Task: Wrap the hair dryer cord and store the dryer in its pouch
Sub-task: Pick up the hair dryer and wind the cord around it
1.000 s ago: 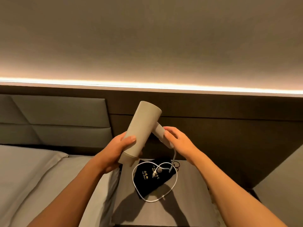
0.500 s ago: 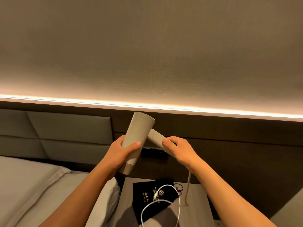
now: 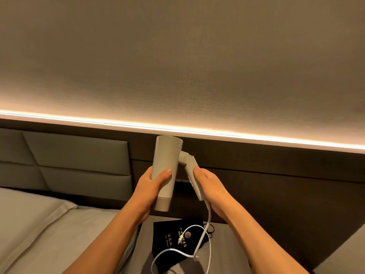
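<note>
I hold a beige hair dryer (image 3: 166,161) upright in the air above the nightstand. My left hand (image 3: 153,186) grips the lower part of its barrel. My right hand (image 3: 210,184) holds its handle (image 3: 190,173), which is bent down at its hinge toward the barrel. The white cord (image 3: 205,232) hangs loose from the handle's end and loops over a black pouch (image 3: 169,244) with gold lettering, which lies flat on the nightstand. The plug (image 3: 180,241) rests on the pouch.
The grey nightstand (image 3: 227,254) stands against a dark wall panel. A bed (image 3: 39,224) with light sheets and a padded headboard (image 3: 69,159) lies at the left. A lit strip (image 3: 237,135) runs along the wall above.
The dryer's barrel has turned more upright and the handle has folded down toward it. My right hand has slid along the handle. The camera has shifted slightly.
</note>
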